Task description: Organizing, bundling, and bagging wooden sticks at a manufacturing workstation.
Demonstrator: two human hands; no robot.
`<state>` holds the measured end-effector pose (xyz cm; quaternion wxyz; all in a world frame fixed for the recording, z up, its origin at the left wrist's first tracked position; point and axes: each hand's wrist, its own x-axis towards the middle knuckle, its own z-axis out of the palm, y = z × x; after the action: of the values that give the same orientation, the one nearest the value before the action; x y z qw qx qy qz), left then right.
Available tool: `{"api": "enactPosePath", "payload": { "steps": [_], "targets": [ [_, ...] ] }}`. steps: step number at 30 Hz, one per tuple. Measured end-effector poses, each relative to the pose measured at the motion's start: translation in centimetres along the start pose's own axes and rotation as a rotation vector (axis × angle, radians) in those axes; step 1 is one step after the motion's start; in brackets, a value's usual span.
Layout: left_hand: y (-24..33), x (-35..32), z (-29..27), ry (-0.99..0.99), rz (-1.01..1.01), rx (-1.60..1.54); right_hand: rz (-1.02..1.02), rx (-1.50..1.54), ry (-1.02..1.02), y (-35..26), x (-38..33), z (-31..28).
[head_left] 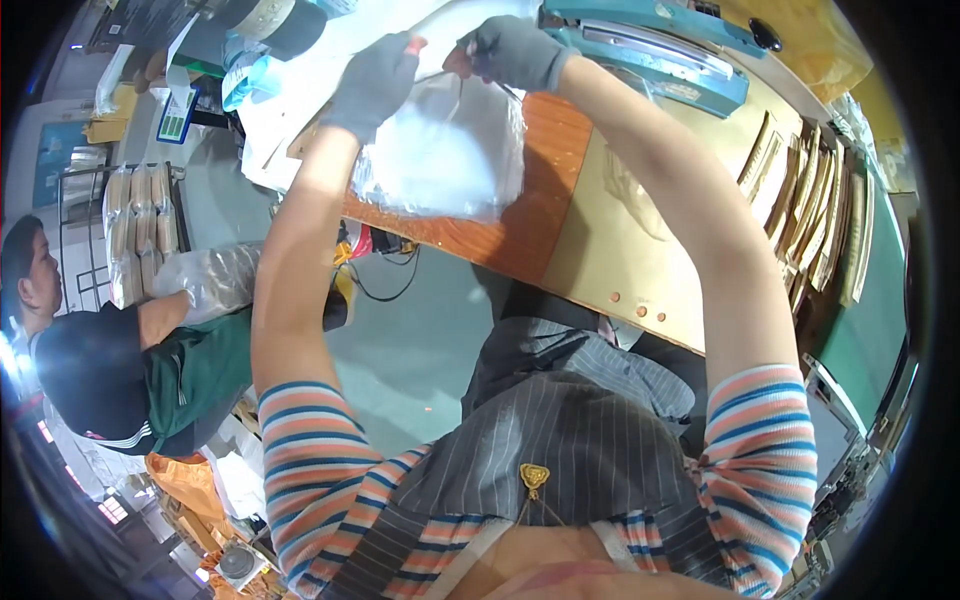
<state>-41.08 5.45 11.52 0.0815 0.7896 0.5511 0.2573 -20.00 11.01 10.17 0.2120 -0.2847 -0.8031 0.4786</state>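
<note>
Working around twelve o'clock, the left hand [376, 84] and right hand [515, 55] adjoin clear plastic [440, 155]; I can't tell either's grip.

Plastic bags [440, 165] lay on the worktable [555, 170]. Taking the worker's sides, I noted a machine [665, 60] beyond the bags, rightward; a row of flat packets [815, 210] stood farther right of them; co-worker [90, 365] and packed rack [140, 225] stood well left.

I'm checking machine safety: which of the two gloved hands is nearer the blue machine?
The right hand: it appears close to the blue machine, while the left hand is farther off, toward the picture's left.
</note>
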Motion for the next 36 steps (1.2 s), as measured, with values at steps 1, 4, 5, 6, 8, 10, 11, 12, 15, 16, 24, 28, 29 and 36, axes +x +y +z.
{"api": "enactPosePath", "payload": {
  "steps": [1, 4, 5, 6, 8, 10, 11, 12, 15, 16, 24, 28, 29, 36],
  "targets": [
    [-0.2, 0.5, 0.8, -0.116, -0.124, -0.079, -0.192, -0.373, 0.055, 0.1, 0.0, 0.3],
    [-1.1, 3.2, 2.2, -0.611, -0.037, 0.218, -0.406, -0.864, 0.104, 0.1, 0.2, 0.6],
    [-1.6, 3.8, 2.6, -0.606, -0.036, 0.217, -0.418, -0.982, 0.112, 0.1, 0.4, 0.6],
    [-2.1, 4.2, 3.0, -0.649, -0.109, 0.184, -0.432, -1.099, 0.120, 0.0, 0.5, 0.6],
    [-1.6, 4.5, 3.1, -0.696, -0.178, 0.146, -0.410, -1.051, 0.172, 0.4, 0.6, 0.6],
    [-0.4, 4.8, 2.7, -0.688, -0.683, -0.437, -0.388, -0.999, 0.222, 0.9, 0.5, 0.8],
    [2.5, 4.6, 1.5, -0.685, -0.704, -0.473, -0.367, -0.963, 0.272, 1.0, 0.3, 0.9],
    [2.2, 4.7, 2.0, -0.687, -0.705, -0.476, -0.345, -0.927, 0.323, 1.2, -0.1, 0.9],
    [1.6, 4.5, 2.3, -0.560, -0.808, -0.630, -0.374, -0.922, 0.378, 1.3, -0.5, 1.8],
    [1.0, 4.3, 2.6, -0.558, -0.808, -0.631, -0.334, -0.962, 0.398, 1.5, -0.6, 2.0],
    [-8.1, 2.4, 2.9, 0.012, -0.293, -0.327, 0.039, -0.696, 0.489, 4.5, -4.5, 3.3],
    [-0.1, 2.3, 0.2, -0.106, -0.673, -0.683, 0.267, -0.585, 0.467, 7.1, -8.8, 3.8],
    [-0.5, 2.1, 1.4, -0.161, -0.451, -0.465, 0.158, -0.568, 0.549, 6.5, -8.4, 4.6],
    [1.5, 2.9, 6.6, -0.398, -0.580, -0.188, 0.179, -0.592, 0.578, 6.2, -8.0, 5.7]
  ]
}}
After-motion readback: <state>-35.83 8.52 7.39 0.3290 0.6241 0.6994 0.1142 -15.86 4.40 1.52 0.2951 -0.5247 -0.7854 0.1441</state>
